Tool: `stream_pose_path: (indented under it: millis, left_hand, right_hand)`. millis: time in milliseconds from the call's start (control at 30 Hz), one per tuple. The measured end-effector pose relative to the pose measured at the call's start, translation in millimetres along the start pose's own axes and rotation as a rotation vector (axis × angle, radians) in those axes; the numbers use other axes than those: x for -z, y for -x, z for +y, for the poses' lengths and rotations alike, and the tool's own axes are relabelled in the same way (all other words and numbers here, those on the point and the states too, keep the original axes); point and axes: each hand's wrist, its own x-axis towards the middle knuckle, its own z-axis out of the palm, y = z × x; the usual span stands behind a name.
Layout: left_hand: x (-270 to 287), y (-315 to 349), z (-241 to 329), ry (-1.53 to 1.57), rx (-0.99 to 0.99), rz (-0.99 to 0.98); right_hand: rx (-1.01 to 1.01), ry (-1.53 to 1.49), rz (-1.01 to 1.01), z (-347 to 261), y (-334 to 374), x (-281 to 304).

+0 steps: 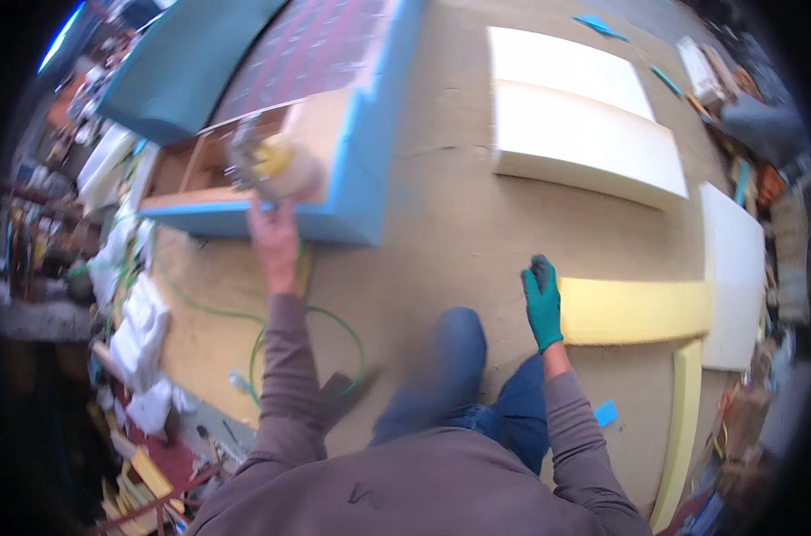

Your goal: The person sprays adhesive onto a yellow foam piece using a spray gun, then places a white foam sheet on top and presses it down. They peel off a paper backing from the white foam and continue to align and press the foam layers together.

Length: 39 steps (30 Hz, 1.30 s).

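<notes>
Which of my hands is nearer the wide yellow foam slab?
Right. Your gloved right hand is beside the left end of the yellow foam slab; your bare left hand is much farther left, by the blue-sided furniture frame.

Upholstery workshop, yellow foam slab, blue-padded wooden frame, heaped scraps.

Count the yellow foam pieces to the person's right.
2: a wide foam slab next to the gloved right hand, and a narrow foam strip running from near the slab's right end toward the picture's lower edge. Others may be hidden.
</notes>
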Motion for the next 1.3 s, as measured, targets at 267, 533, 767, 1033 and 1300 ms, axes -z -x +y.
stream_pose_path:
  millis: [267, 533, 767, 1033, 1300]
  left_hand:
    - [-107, 100, 15, -0.271, -0.282, -0.288]
    - [-413, 72, 40, -0.412, -0.589, -0.876]
    - [-646, 22, 77, -0.719, -0.774, -0.916]
    - [-798, -23, 101, -0.842, -0.725, -0.996]
    - [-872, -94, 91, -0.8, -0.495, -1.245]
  right_hand:
    - [-0.066, 0.333, 0.62, 137, 8, 230]
    - [-0.217, 1.0, 1.046, 202, -112, 307]
    - [-0.457, 1.103, 0.895, 215, -113, 288]
    - [-0.503, 0.926, 0.863, 207, -114, 291]
    - [-0.561, 1.047, 0.847, 226, -117, 280]
